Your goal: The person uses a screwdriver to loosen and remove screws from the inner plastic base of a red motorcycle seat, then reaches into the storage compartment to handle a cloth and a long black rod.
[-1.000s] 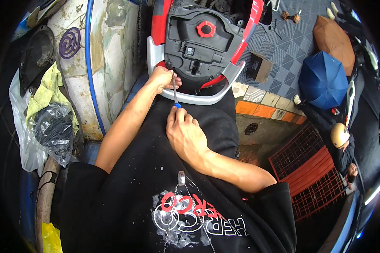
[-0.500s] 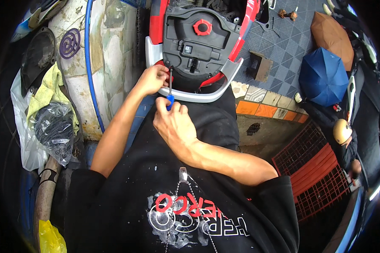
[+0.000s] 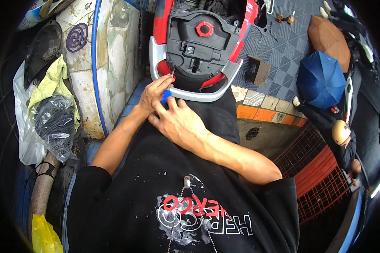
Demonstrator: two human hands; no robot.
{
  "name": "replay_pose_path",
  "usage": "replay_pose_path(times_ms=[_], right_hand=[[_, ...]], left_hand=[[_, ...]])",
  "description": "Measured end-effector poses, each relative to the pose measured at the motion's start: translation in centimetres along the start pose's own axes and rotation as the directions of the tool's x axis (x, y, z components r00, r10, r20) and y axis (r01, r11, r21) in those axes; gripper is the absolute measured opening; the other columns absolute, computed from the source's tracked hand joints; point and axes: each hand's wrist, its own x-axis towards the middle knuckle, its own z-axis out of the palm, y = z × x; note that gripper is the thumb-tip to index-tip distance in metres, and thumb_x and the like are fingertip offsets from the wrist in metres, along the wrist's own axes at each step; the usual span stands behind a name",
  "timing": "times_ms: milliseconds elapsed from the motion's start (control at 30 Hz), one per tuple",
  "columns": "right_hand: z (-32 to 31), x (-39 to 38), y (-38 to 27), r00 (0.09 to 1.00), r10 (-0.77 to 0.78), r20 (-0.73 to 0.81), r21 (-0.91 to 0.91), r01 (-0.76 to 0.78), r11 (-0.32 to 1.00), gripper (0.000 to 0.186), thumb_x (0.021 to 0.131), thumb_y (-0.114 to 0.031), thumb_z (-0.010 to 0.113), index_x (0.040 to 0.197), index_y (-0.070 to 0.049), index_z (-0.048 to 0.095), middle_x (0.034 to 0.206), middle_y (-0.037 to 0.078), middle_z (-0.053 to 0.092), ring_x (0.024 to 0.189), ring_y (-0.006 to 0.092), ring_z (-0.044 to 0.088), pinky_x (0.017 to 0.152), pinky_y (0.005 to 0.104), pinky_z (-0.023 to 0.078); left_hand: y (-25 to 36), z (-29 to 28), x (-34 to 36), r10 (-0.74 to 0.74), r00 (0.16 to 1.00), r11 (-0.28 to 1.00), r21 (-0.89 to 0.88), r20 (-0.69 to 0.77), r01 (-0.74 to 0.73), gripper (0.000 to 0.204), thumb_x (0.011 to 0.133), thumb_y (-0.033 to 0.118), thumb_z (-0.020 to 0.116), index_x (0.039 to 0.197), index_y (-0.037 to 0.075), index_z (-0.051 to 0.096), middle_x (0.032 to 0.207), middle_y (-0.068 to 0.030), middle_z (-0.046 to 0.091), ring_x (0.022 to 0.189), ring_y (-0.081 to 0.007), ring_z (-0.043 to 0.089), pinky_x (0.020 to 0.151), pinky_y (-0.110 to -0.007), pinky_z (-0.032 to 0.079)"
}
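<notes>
A motorbike's rear end lies ahead of me, with a black plastic centre panel (image 3: 213, 55), a red round cap (image 3: 204, 29) and a silver grab rail (image 3: 194, 96). A screwdriver with a blue handle (image 3: 166, 95) points away from me toward the panel's left rear edge. My right hand (image 3: 183, 122) has its fingers closed about the handle's end. Beside the red side panel, my left hand (image 3: 154, 92) pinches around the thin shaft. The shaft's tip shows just past its fingertips, near a screw point; whether it is seated in a screw I cannot tell.
To the left are a tiled block (image 3: 124, 55), a blue hose (image 3: 94, 55), a yellow cloth (image 3: 50, 86) and bagged black material (image 3: 55, 122). A blue umbrella (image 3: 321, 80), a brown umbrella (image 3: 328, 40) and a person's tan helmet (image 3: 341, 132) are at right. A red metal grille (image 3: 314, 177) lies below them.
My left hand has slid nearer to my right, along the screwdriver's shaft. The blue handle has shifted slightly left and tilted. The view has moved a little.
</notes>
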Motion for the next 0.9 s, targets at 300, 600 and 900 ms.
replay_pose_path(times_ms=[300, 600, 900], right_hand=[[1.0, 1.2, -1.8, 0.981, 0.192, 0.003, -0.037, -0.191, 0.981, 0.016, 0.083, -0.013, 0.058, 0.092, 0.0, 0.056, 0.08, 0.015, 0.06, 0.062, 0.0194, 0.065, 0.045, 0.0297, 0.053], [1.7, 0.6, -2.4, 0.991, -0.068, -0.118, -0.172, 0.047, 0.984, 0.024, 0.082, -0.014, 0.059, 0.097, 0.004, 0.062, 0.09, 0.017, 0.058, 0.076, 0.0228, 0.063, 0.062, 0.03, 0.055], [1.4, 2.2, -2.0, 0.982, 0.088, -0.167, -0.203, -0.122, 0.972, 0.018, 0.083, -0.015, 0.057, 0.096, -0.002, 0.058, 0.092, 0.012, 0.053, 0.077, 0.0223, 0.059, 0.058, 0.0326, 0.053]], left_hand=[[-0.5, 1.7, -0.9, -0.102, 0.995, 0.975, -0.195, 0.011, 0.102, 0.016, 0.087, 0.0, 0.057, 0.104, -0.002, 0.055, 0.125, -0.0162, 0.058, 0.124, -0.0317, 0.053, 0.098, -0.035, 0.049], [-3.4, 1.2, 0.2, 0.02, 0.997, 0.997, 0.079, 0.076, -0.026, 0.023, 0.087, 0.008, 0.059, 0.109, 0.005, 0.061, 0.123, -0.0111, 0.061, 0.12, -0.0302, 0.055, 0.095, -0.041, 0.047], [-5.4, 2.2, 4.9, -0.119, 0.989, 0.842, 0.537, 0.088, 0.053, 0.015, 0.086, 0.023, 0.06, 0.085, 0.021, 0.075, 0.09, 0.0058, 0.066, 0.094, -0.0174, 0.058, 0.083, -0.04, 0.038]])
